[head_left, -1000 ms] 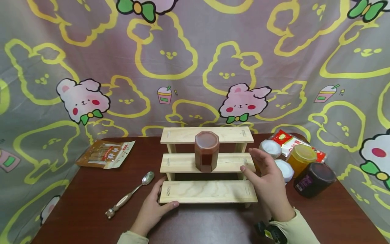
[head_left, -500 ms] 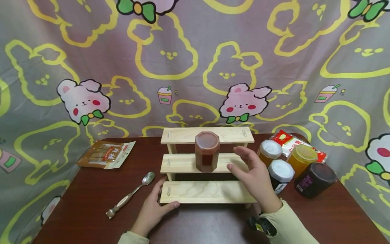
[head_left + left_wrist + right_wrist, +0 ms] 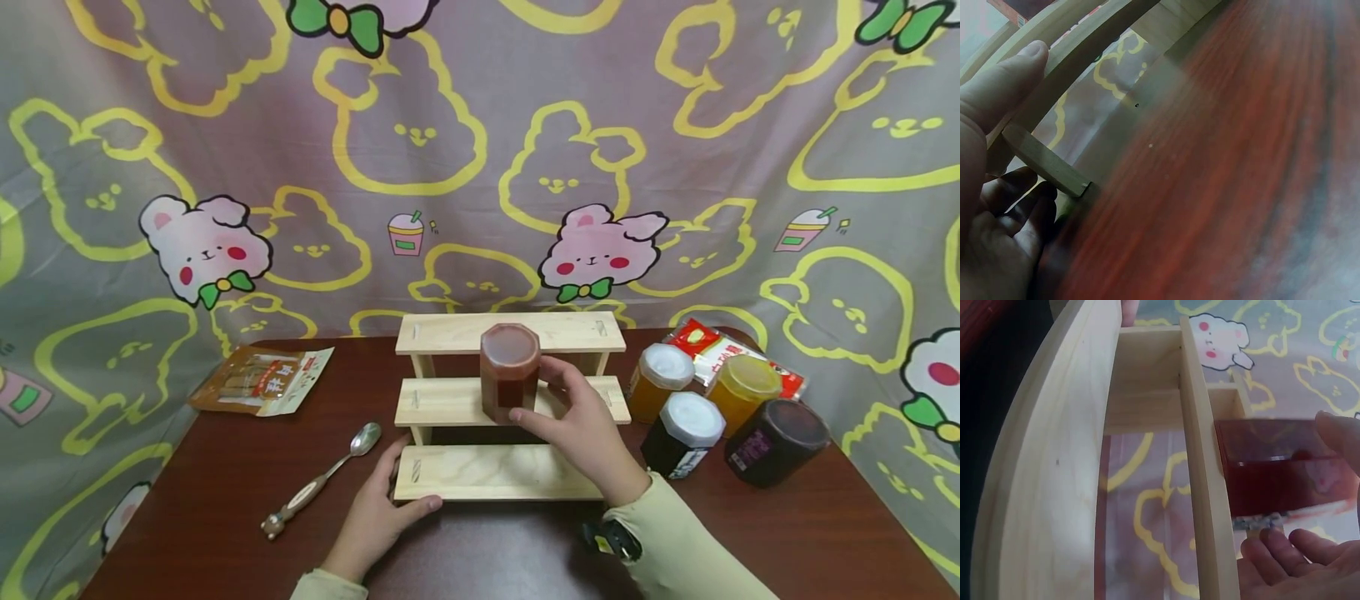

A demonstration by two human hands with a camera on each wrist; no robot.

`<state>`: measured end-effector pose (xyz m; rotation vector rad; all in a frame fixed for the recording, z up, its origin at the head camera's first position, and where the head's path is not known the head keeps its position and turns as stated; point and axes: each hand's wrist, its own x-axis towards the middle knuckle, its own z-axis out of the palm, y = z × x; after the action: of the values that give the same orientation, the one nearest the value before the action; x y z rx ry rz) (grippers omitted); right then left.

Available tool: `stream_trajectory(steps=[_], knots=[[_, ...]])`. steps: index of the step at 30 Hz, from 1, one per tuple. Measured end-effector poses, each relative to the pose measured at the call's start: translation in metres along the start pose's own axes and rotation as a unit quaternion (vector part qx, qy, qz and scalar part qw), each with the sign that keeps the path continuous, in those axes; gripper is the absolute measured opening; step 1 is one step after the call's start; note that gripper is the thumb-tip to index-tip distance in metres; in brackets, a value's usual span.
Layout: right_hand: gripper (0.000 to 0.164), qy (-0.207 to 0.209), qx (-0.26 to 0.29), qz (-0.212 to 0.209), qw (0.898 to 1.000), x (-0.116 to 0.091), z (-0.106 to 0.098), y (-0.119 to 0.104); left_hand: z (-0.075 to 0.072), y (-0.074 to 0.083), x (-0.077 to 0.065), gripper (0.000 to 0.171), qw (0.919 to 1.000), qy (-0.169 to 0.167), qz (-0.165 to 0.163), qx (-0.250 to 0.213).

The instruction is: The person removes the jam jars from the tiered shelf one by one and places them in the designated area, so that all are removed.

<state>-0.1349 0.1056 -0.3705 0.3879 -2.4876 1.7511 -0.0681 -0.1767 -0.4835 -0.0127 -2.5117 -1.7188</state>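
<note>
A three-tier wooden shelf (image 3: pixel 495 472) stands on the table, and an octagonal red-brown jar (image 3: pixel 506 392) is upright on its middle tier. My left hand (image 3: pixel 380 508) grips the left end of the lowest tier, thumb in front and fingers behind. In the left wrist view, the thumb (image 3: pixel 1004 87) lies along the board and the fingers are behind the shelf's leg (image 3: pixel 1047 162). My right hand (image 3: pixel 588 429) holds the jar from the right, thumb at its lower front and fingers on its far right side. In the right wrist view, thumb and fingertips (image 3: pixel 1279 550) lie at opposite sides of the jar (image 3: pixel 1279 481).
Right of the shelf stand an amber jar (image 3: pixel 660 383) and a dark jar (image 3: pixel 675 446) with white lids, a yellow jar (image 3: pixel 738 396) and another dark jar (image 3: pixel 768 450), before a red-and-white packet (image 3: pixel 693 343). At left lie a brown packet (image 3: pixel 258 379) and a spoon (image 3: pixel 322 479).
My right hand has moved left, from beside the shelf's right end to the red-brown jar, and its fingers have come against it. The left hand, shelf and jar have stayed in place.
</note>
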Motion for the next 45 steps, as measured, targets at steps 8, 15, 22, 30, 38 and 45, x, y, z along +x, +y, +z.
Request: stream_trajectory(steps=[8,15,22,30,38,45], knots=[[0.085,0.004,-0.030,0.026,0.999,0.009,0.018,-0.008,0.000,0.000,0.000,0.096,0.9999,-0.002,-0.002,-0.012],[0.079,0.034,-0.021,0.018,0.999,0.011,0.027,-0.013,0.000,0.000,0.000,0.096,0.9999,-0.004,-0.004,-0.011],[0.077,0.044,-0.036,0.004,0.998,0.009,0.025,-0.008,0.002,0.001,0.000,0.095,0.9997,-0.007,-0.003,-0.024],[0.078,0.053,-0.048,0.020,0.997,0.000,0.017,-0.007,0.000,0.000,0.000,0.095,0.9999,-0.003,-0.005,-0.010],[0.077,0.051,-0.035,0.007,0.998,-0.011,0.009,-0.005,-0.001,0.000,0.001,0.096,1.0000,-0.002,-0.007,-0.001],[0.077,0.062,-0.054,0.002,0.997,-0.023,0.000,-0.005,-0.001,0.001,0.001,0.097,0.9999,-0.002,-0.004,0.009]])
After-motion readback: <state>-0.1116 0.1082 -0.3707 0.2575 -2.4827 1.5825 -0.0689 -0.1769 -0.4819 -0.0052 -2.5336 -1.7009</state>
